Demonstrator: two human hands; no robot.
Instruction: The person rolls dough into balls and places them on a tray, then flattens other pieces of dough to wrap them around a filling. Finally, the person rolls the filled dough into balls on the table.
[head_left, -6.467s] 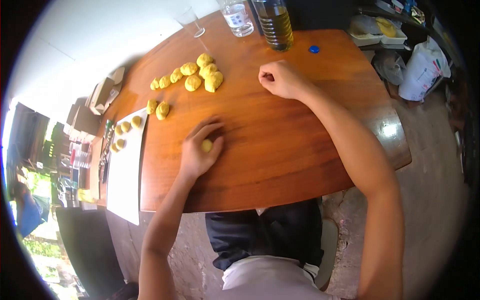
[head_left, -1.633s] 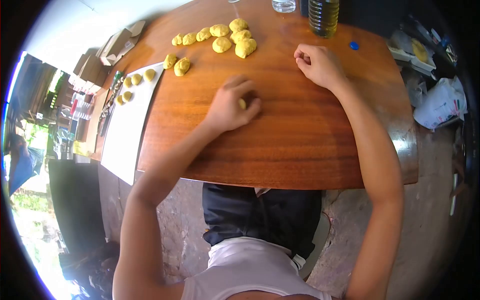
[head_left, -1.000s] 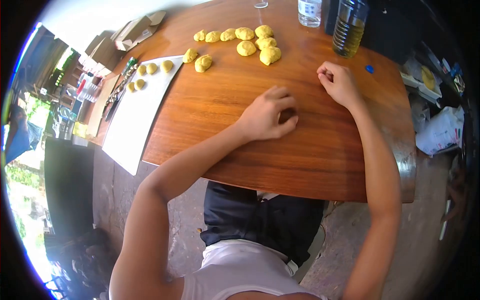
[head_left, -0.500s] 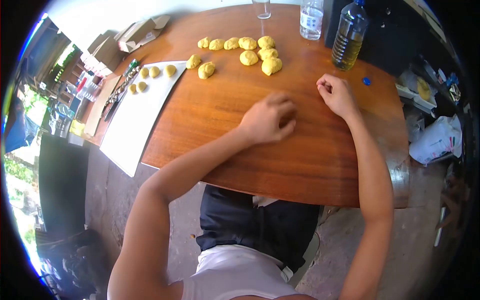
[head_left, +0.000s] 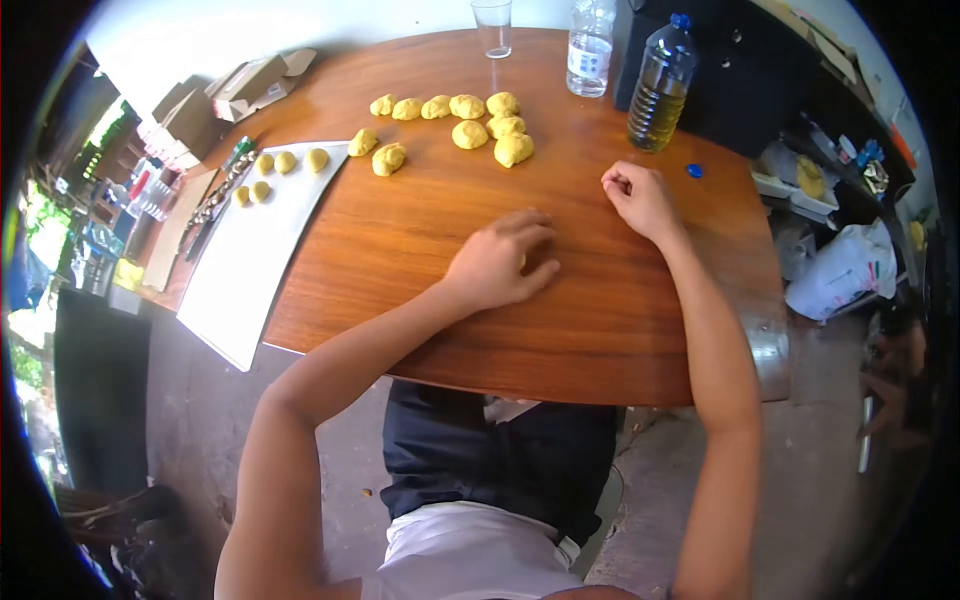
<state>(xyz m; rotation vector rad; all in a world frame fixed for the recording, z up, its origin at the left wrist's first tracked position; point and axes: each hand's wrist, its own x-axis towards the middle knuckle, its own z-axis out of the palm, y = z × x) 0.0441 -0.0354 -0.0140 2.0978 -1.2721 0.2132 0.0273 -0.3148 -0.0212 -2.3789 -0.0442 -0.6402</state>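
Observation:
My left hand is cupped palm-down on the wooden table, fingers bent and thumb out. A small bit of yellow, apparently a dough ball, shows between thumb and fingers; the palm hides the rest. My right hand rests on the table to the right, fingers curled closed with nothing visible in them. Beyond my hands lie several rough lumps of yellow dough in a loose row and cluster. Several smoother dough balls sit on the white tray at the left.
At the back stand a drinking glass, a clear water bottle and a bottle of yellowish oil. A blue cap lies near the right edge. Cardboard boxes are at the back left, and a white bag hangs beyond the right edge.
The view has shifted, so everything appears further left. My left hand has moved slightly toward me over the table and is less blurred. The right hand has stayed in place.

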